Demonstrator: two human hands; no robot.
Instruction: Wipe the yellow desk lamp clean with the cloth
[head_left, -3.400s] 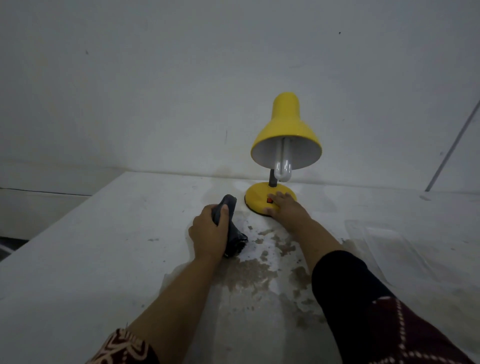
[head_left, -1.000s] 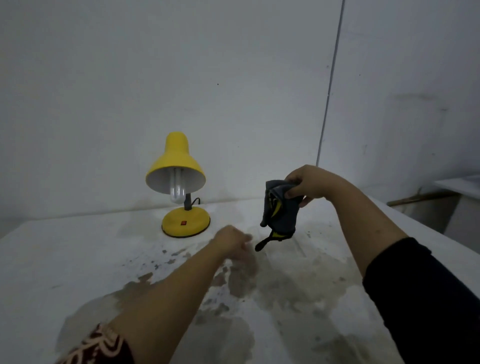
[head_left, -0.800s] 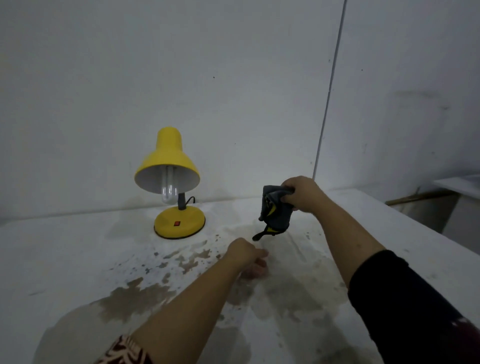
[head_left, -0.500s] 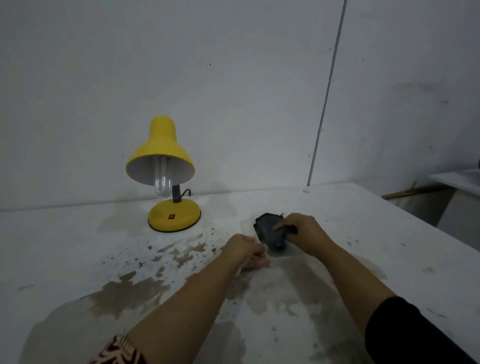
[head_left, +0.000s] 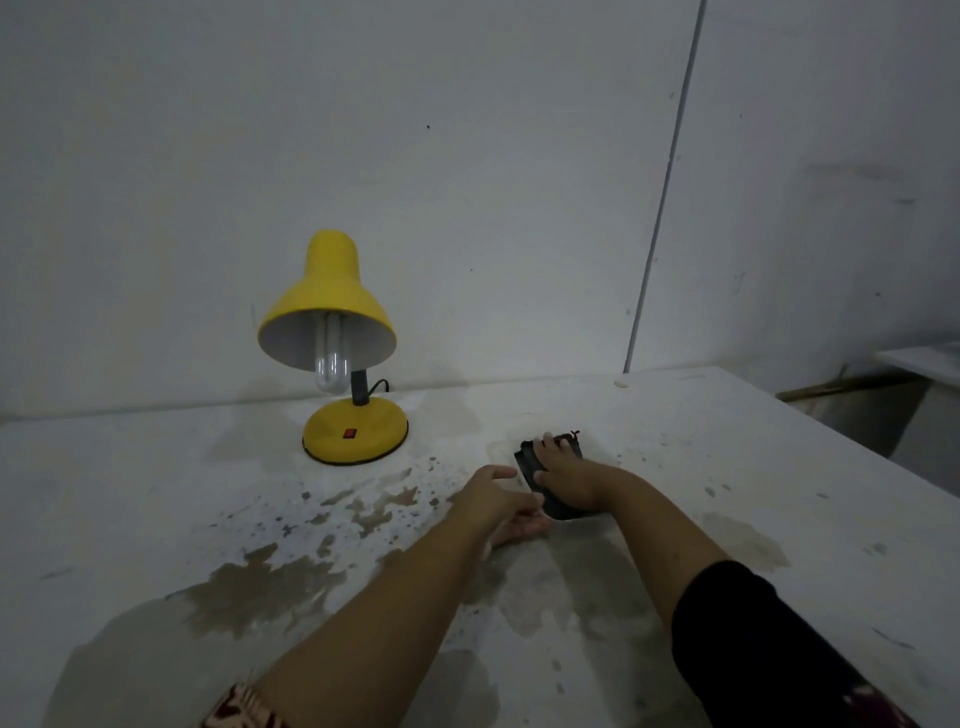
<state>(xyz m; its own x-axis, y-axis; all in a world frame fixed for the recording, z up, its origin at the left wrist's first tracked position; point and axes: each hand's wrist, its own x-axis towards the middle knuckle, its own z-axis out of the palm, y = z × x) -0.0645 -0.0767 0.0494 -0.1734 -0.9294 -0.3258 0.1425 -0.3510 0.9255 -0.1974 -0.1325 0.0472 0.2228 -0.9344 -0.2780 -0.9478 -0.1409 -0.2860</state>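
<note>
The yellow desk lamp (head_left: 332, 306) stands upright at the back left of the white table (head_left: 156, 509), its shade tilted toward me with a white bulb inside and a red switch on its round base. A dark grey cloth (head_left: 531, 462) lies on the table to the lamp's right. My right hand (head_left: 563, 475) presses flat on top of the cloth, fingers spread over it. My left hand (head_left: 493, 501) rests on the table just left of the cloth, fingers loosely apart, touching its near edge. Both hands are well away from the lamp.
The table carries brown stained patches (head_left: 270, 582) in front of the lamp and under my arms. A white wall rises right behind the lamp, with a thin vertical strip (head_left: 660, 208) on it. The table's right edge drops off toward a lower white surface (head_left: 924, 358).
My right hand brought the cloth down from the air onto the table and now lies flat on it. My left hand stayed beside it. The lamp has not moved.
</note>
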